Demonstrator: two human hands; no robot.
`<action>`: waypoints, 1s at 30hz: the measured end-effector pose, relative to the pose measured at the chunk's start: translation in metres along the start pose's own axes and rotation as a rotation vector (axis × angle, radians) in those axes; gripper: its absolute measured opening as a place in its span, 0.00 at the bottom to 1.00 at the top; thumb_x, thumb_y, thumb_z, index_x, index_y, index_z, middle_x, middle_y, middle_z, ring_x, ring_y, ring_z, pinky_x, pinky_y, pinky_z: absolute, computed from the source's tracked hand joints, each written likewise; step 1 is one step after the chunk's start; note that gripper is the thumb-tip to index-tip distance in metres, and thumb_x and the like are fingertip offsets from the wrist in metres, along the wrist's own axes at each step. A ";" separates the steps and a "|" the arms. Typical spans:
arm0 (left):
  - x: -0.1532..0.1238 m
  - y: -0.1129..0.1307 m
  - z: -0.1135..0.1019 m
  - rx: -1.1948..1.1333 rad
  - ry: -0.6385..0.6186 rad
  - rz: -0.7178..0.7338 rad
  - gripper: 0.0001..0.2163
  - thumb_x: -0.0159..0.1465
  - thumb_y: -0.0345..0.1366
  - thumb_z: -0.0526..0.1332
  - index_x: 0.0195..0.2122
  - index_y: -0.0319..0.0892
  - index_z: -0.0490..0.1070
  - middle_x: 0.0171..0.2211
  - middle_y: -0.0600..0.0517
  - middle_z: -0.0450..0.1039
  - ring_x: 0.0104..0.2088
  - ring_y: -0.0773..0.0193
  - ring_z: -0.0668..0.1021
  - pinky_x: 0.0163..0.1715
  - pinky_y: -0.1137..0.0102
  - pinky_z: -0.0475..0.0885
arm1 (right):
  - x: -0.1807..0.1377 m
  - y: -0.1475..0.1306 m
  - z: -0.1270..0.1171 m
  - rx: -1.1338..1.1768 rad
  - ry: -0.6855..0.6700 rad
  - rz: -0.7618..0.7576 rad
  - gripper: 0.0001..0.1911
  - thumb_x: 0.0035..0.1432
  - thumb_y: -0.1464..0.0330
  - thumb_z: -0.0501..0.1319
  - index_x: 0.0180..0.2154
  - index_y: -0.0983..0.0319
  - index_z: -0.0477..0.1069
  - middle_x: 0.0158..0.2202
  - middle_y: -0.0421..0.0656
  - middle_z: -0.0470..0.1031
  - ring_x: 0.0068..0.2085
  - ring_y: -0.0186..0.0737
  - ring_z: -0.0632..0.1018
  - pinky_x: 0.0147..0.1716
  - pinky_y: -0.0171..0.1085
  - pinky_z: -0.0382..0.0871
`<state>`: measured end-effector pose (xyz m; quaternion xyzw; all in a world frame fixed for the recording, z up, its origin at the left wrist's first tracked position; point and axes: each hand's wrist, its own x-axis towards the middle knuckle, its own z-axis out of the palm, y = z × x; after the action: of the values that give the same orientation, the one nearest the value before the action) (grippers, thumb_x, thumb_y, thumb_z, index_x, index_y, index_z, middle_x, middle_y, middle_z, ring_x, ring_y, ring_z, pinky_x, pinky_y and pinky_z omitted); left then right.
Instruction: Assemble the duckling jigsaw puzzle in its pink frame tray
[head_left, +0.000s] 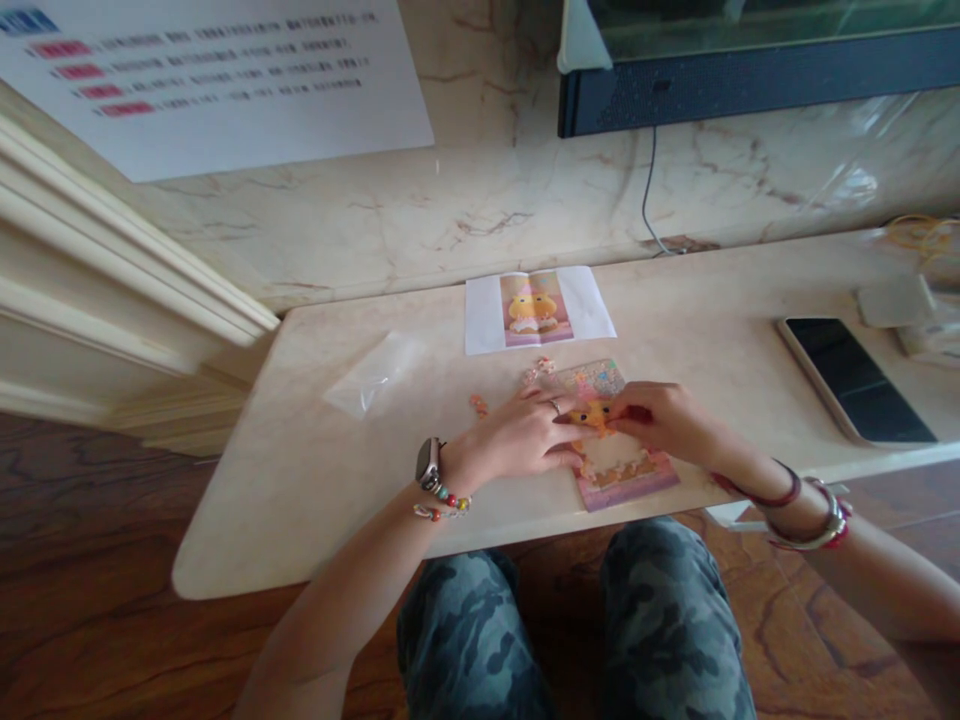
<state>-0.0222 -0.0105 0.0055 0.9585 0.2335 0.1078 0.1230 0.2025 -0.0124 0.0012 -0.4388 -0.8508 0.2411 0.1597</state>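
Observation:
A pink picture card (626, 470) with an orange duck-like figure lies on the low marble table (315, 480) in front of me. My left hand (525, 435) rests on the card's left edge, fingers curled and pressed down on it. My right hand (664, 420) is at the card's top, fingertips pinched close to the orange figure; what they pinch is too small to name. Small loose pieces (540, 370) lie just beyond the card. A printed reference sheet (536, 310) with the same orange figure lies further back.
An empty clear plastic bag (375, 380) lies left of the sheet. A dark phone (855, 380) lies at the right, with a grey object (896, 300) behind it. A screen's lower edge (750, 85) and cable hang on the marble wall.

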 end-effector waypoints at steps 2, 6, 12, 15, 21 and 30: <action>-0.002 -0.003 -0.007 -0.077 0.023 0.018 0.15 0.61 0.40 0.55 0.50 0.49 0.65 0.53 0.49 0.63 0.53 0.61 0.66 0.54 0.58 0.58 | -0.001 0.003 -0.007 0.050 0.032 0.050 0.08 0.52 0.67 0.56 0.28 0.63 0.71 0.24 0.41 0.71 0.24 0.31 0.68 0.24 0.31 0.61; -0.012 -0.021 -0.026 -0.211 0.141 -0.058 0.16 0.64 0.35 0.52 0.53 0.43 0.61 0.51 0.48 0.65 0.52 0.67 0.67 0.51 0.67 0.63 | 0.014 0.004 -0.028 0.083 0.123 0.104 0.12 0.52 0.61 0.57 0.28 0.63 0.72 0.23 0.41 0.71 0.23 0.31 0.68 0.22 0.31 0.60; -0.036 -0.050 -0.037 -0.081 0.129 -0.322 0.09 0.60 0.34 0.55 0.39 0.40 0.71 0.37 0.50 0.75 0.37 0.67 0.75 0.40 0.70 0.69 | 0.079 -0.020 -0.024 -0.102 -0.199 -0.178 0.07 0.50 0.71 0.56 0.30 0.60 0.74 0.24 0.38 0.72 0.24 0.30 0.69 0.25 0.30 0.61; -0.045 -0.057 -0.037 0.038 0.084 -0.429 0.08 0.57 0.31 0.56 0.36 0.39 0.72 0.32 0.50 0.75 0.33 0.66 0.75 0.35 0.71 0.69 | 0.098 -0.038 -0.008 -0.105 -0.331 -0.333 0.09 0.51 0.70 0.57 0.35 0.61 0.73 0.30 0.41 0.74 0.29 0.33 0.72 0.29 0.31 0.63; -0.054 -0.052 -0.045 0.144 0.082 -0.494 0.06 0.55 0.29 0.56 0.31 0.41 0.72 0.29 0.52 0.73 0.29 0.66 0.73 0.30 0.72 0.67 | 0.094 -0.058 0.011 -0.140 -0.482 -0.486 0.06 0.52 0.71 0.57 0.30 0.62 0.72 0.31 0.43 0.71 0.33 0.36 0.71 0.33 0.34 0.62; -0.048 -0.044 -0.042 0.191 0.051 -0.446 0.06 0.56 0.29 0.54 0.30 0.40 0.70 0.30 0.51 0.72 0.29 0.65 0.73 0.28 0.72 0.66 | 0.073 -0.058 0.011 0.000 -0.398 -0.333 0.08 0.49 0.75 0.55 0.30 0.61 0.72 0.27 0.40 0.72 0.26 0.32 0.71 0.26 0.31 0.62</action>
<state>-0.0930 0.0122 0.0254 0.8875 0.4514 0.0797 0.0465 0.1170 0.0160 0.0289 -0.2368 -0.9259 0.2932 0.0267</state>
